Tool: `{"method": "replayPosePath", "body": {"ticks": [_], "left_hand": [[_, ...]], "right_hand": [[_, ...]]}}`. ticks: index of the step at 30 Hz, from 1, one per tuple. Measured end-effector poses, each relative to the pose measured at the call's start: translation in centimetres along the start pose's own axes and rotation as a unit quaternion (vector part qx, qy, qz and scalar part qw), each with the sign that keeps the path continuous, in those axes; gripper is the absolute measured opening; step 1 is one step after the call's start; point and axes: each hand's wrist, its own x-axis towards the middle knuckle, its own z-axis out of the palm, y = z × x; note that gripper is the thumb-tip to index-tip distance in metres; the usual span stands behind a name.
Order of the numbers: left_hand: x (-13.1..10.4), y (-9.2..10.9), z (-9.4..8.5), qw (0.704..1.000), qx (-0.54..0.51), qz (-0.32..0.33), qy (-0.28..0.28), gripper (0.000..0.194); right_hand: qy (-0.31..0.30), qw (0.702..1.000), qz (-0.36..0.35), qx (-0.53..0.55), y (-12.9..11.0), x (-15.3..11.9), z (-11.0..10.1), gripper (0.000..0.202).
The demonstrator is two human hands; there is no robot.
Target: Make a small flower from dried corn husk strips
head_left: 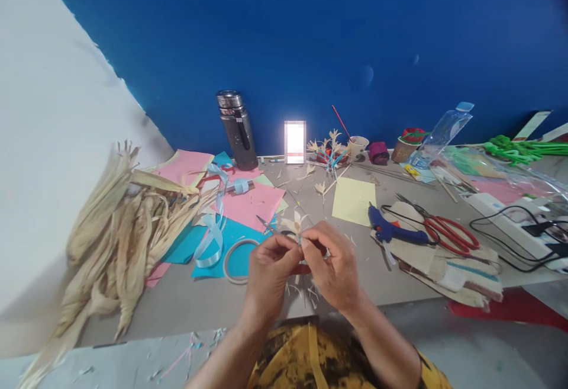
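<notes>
Between my hands stands a small pale flower (294,222), its pointed petals looking like dried corn husk. My left hand (271,270) is closed, thumb and fingertips pinching the flower's base from the left. From the right, my right hand (333,261) pinches the same base, so the fingertips of both hands nearly meet. The stem below is mostly hidden by my fingers. Just behind my left hand lie small scissors (266,224), partly covered. A roll of tape (227,266) rests beside my left wrist on blue paper (200,273).
Dried corn husks (133,241) pile up at left, near a light blue ribbon (212,250). A dark flask (239,140) and finished flowers (331,152) stand behind. Right of my hands are yellow paper (354,199), a blue glue gun (394,230), red-handled scissors (450,235) and a power strip (510,223).
</notes>
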Motion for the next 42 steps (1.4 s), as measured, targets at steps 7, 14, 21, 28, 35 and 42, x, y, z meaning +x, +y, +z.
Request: {"method": "replayPosePath", "body": {"ticks": [7, 14, 21, 28, 35, 42], "left_hand": [[0.3, -0.9, -0.3, 0.981, 0.141, 0.123, 0.058, 0.015], [0.0, -1.2, 0.4, 0.943, 0.230, 0.226, 0.082, 0.013], [-0.2, -0.8, 0.6, 0.982, 0.143, 0.122, -0.033, 0.012], [-0.6, -0.3, 0.0, 0.988, 0.119, 0.025, -0.093, 0.018], [-0.2, -0.5, 0.5, 0.998, 0.055, 0.027, 0.002, 0.020], [0.0, -0.3, 0.0, 0.999, 0.031, 0.025, 0.012, 0.023]], "right_hand": [[-0.013, 0.999, 0.033, 0.021, -0.1, -0.2, 0.1, 0.007], [-0.016, 0.989, 0.132, 0.068, 0.1, -0.2, 0.3, 0.013], [-0.016, 0.974, 0.198, 0.113, 0.2, 0.5, -0.8, 0.023], [-0.027, 0.949, 0.246, 0.198, 0.1, 1.0, -1.5, 0.027], [-0.028, 0.967, 0.208, 0.143, 0.3, 0.1, -1.6, 0.026], [0.013, 0.992, 0.121, -0.041, 0.9, -1.0, -4.0, 0.029]]}}
